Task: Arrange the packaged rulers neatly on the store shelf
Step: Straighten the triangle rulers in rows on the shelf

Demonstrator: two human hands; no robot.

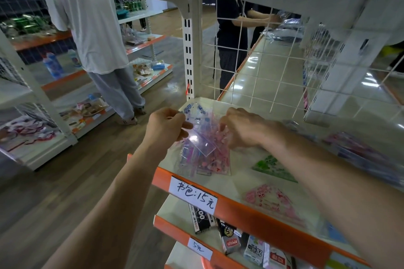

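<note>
On the near left corner of the cream metal shelf (229,185), the left hand (168,125) is pinching a clear blue-printed plastic ruler packet (193,112) above a loose pile of clear pink-printed ruler packets (209,157) lying there. Beside it the right hand (242,131) is gripping the pile's top with curled fingers; farther right, a green-printed packet (273,167) and a pink-printed packet (269,200) are lying flat, apart

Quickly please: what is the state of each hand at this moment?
Left hand: pinches the blue-printed ruler packet at its edge.
Right hand: fingers curled, gripping the pink ruler packets in the pile.
</note>
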